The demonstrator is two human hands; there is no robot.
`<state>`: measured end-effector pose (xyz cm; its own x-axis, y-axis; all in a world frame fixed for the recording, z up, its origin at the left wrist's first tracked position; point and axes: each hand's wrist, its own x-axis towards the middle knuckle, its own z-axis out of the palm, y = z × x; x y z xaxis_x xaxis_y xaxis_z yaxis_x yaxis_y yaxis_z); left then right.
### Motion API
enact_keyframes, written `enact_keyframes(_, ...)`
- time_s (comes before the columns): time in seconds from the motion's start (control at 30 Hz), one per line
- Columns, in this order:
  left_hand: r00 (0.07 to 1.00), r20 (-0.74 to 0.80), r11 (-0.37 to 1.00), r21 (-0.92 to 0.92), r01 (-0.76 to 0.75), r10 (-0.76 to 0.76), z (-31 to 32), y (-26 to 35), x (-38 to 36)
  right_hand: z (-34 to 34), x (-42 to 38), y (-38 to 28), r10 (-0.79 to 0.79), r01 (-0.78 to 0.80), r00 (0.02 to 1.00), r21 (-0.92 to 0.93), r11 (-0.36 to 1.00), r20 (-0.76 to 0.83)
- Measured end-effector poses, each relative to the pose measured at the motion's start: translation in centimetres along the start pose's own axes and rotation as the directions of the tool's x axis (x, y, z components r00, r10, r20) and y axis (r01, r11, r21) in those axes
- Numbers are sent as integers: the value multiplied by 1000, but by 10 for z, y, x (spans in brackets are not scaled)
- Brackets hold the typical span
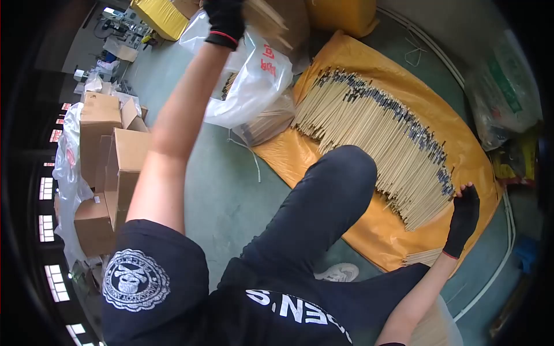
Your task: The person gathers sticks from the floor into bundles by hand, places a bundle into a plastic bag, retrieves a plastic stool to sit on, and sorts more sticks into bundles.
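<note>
My left hand (224, 22), in a black glove with a red cuff edge, reaches far forward to the top of the view. It is closed around a bundle of pale thin sticks (264, 20), slightly blurred; its fingers are mostly hidden. Just below it stands a white plastic bag (254, 86) with red print and more sticks inside. My right hand (466, 216), in a black fingerless glove, is held with fingers apart beside the right end of a long spread row of sticks (358, 135). These sticks have dark ends and lie on an orange sheet (352, 55).
Cardboard boxes (124, 155) are stacked at the left. My bent knee (346, 170) rises before the row. A few separate sticks (424, 256) lie near my right leg. Filled plastic bags (502, 98) stand at the far right, and a yellow package (161, 16) at the back.
</note>
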<state>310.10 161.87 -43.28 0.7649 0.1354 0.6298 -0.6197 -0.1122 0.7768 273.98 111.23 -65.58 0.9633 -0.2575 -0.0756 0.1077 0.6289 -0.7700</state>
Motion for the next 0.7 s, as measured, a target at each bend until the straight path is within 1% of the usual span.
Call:
enact_keyframes(0.03, 976, 106, 790, 574, -215, 189, -64, -29, 31, 6, 2, 3, 46, -47, 998, 13, 999, 43)
enact_keyframes(0.07, 993, 31, 661, 744, -101, 116, -113, -59, 52, 11, 7, 5, 97, -98, 994, 30, 995, 50)
enact_keyframes(0.1, 997, -54, 497, 868, 17, 59, -147, -84, 61, 21, 9, 7, 97, -98, 994, 28, 995, 51)
enact_keyframes(0.13, 948, -118, 394, 889, 233, -294, -166, -90, 51, 32, 8, 8, 108, -108, 994, -30, 994, -1)
enact_keyframes(0.17, 775, -200, 217, 891, 398, -600, -184, -97, 38, 42, 10, 11, 117, -121, 992, -85, 989, -50)
enact_keyframes(0.2, 697, -192, 158, 901, 405, -691, -210, -133, 19, 47, 10, 14, 112, -142, 981, -197, 970, -157)
enact_keyframes(0.23, 606, -87, -1, 990, 141, -791, -226, -158, 0, 48, 14, 15, 107, -135, 983, -196, 971, -147)
enact_keyframes(0.27, 558, -51, 43, 987, 156, -829, -140, -66, -39, 46, 18, 15, 138, -191, 963, -223, 956, -232)
enact_keyframes(0.3, 544, -21, 53, 991, 120, -839, -133, -78, -66, 45, 19, 17, 165, -249, 934, -246, 937, -318)
enact_keyframes(0.33, 516, 78, 21, 993, -114, -853, -195, -176, -100, 44, 20, 19, 138, -250, 926, -298, 921, -350)
enact_keyframes(0.37, 516, 71, 20, 995, -102, -853, -208, -202, -118, 42, 21, 20, 140, -252, 929, -307, 918, -343)
enact_keyframes(0.43, 545, 134, 177, 984, 27, -828, -208, -228, -165, 39, 20, 22, 177, -290, 915, -288, 913, -362)
enact_keyframes(0.47, 560, 156, 249, 964, 93, -814, -206, -231, -193, 40, 20, 23, 202, -330, 885, -258, 908, -420)
enact_keyframes(0.5, 576, 173, 317, 935, 160, -799, -204, -232, -221, 41, 19, 26, 214, -344, 883, -267, 900, -418)
enact_keyframes(0.57, 625, 206, 461, 843, 278, -753, -201, -246, -255, 48, 23, 29, 288, -429, 851, -264, 864, -439)
enact_keyframes(0.6, 622, 277, 519, 819, 247, -733, -212, -260, -252, 60, 20, 33, 218, -402, 869, -377, 835, -444)
enact_keyframes(0.63, 616, 344, 572, 791, 217, -708, -223, -272, -248, 70, 21, 35, 219, -403, 870, -384, 831, -442)
enact_keyframes(0.67, 490, 267, 411, 887, 212, -830, -174, -171, -191, 78, 22, 36, 228, -448, 847, -413, 793, -481)
enact_keyframes(0.7, 444, 253, 329, 939, 102, -860, -181, -180, -179, 82, 23, 38, 234, -491, 822, -435, 755, -519)
